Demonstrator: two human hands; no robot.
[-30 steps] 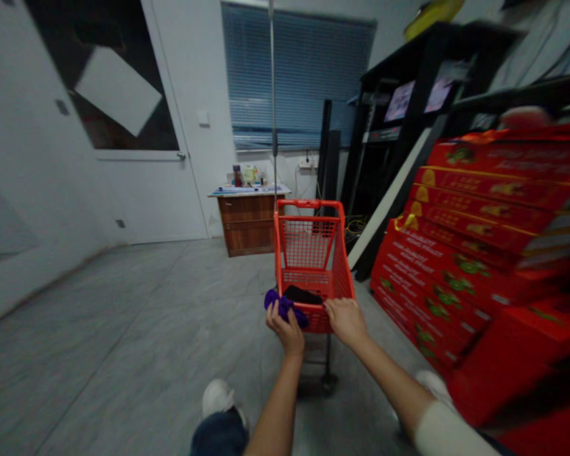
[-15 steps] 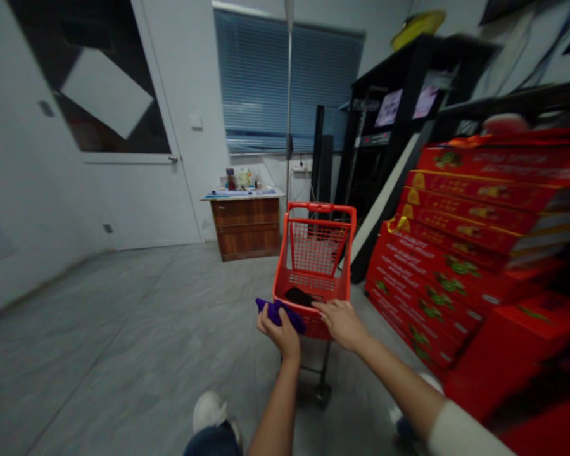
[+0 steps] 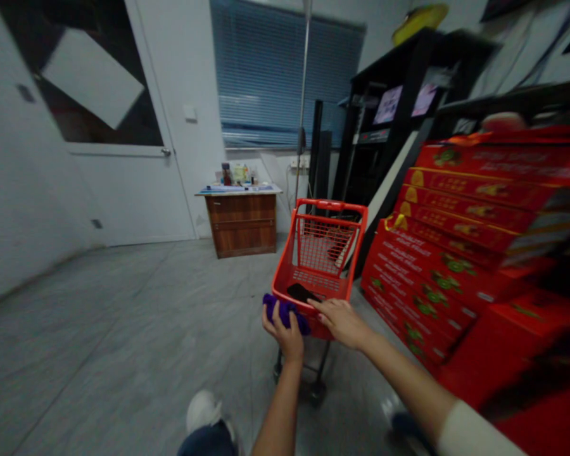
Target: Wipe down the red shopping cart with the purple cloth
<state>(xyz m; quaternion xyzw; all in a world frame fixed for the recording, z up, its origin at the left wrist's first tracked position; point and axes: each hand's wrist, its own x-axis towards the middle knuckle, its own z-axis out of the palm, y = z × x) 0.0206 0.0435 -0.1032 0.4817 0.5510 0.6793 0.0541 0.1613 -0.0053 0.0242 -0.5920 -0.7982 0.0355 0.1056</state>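
A: Since both hands are on the cart side, what's the left hand (image 3: 287, 339) doing?
B: Fingers curled around a bunched purple cloth (image 3: 285, 310). Cloth sits at the near left corner of the red plastic shopping cart (image 3: 283, 252), overlapping its rim in view. Can't tell if they touch.
A: Right hand (image 3: 341, 322)?
B: Fingers stretched forward over the near rim, palm down. Can't tell if it pinches anything.
A: Inside the basket?
B: Flat black object (image 3: 300, 292), lying just past the near rim, near the right fingertips.
A: Cart handle?
B: Red bar handle (image 3: 331, 204), far end, facing away. Dark wheels (image 3: 317, 392) below.
A: Further out?
B: Stacked red printed cardboard boxes (image 3: 422, 253) on the right. Brown wooden cabinet (image 3: 244, 225) beyond the cart, to the left. Blue slatted blinds (image 3: 275, 76) behind.
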